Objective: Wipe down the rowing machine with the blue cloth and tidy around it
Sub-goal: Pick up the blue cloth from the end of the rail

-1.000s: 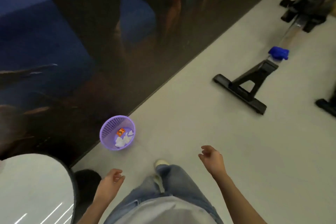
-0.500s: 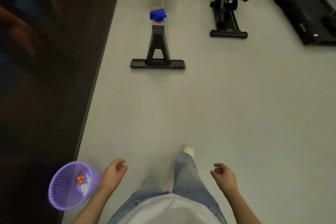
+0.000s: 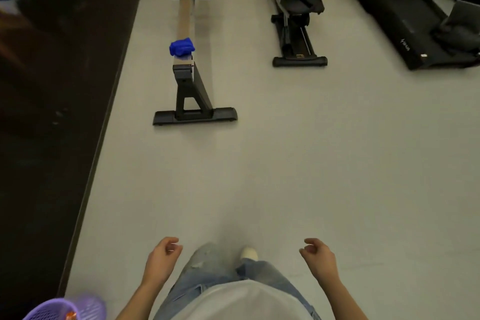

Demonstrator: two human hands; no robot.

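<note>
The rowing machine (image 3: 191, 93) stretches away from me along the dark left wall, its black T-shaped foot nearest. A crumpled blue cloth (image 3: 181, 47) lies on the rail just behind the rear stand. My left hand (image 3: 162, 258) and my right hand (image 3: 318, 257) hang low in front of my hips, fingers loosely curled, nothing in either. Both are far from the cloth and the machine. My jeans and one white shoe show between them.
A purple mesh basket (image 3: 54, 309) with scraps inside sits at the bottom left by the wall. An elliptical trainer (image 3: 293, 15) stands right of the rower, a treadmill (image 3: 410, 23) at the far right. Pale open floor lies between me and the machines.
The view has swung from the basket and wall to face the rowing machine, which now looks closer. The basket has slid to the bottom left corner. Both hands stay empty.
</note>
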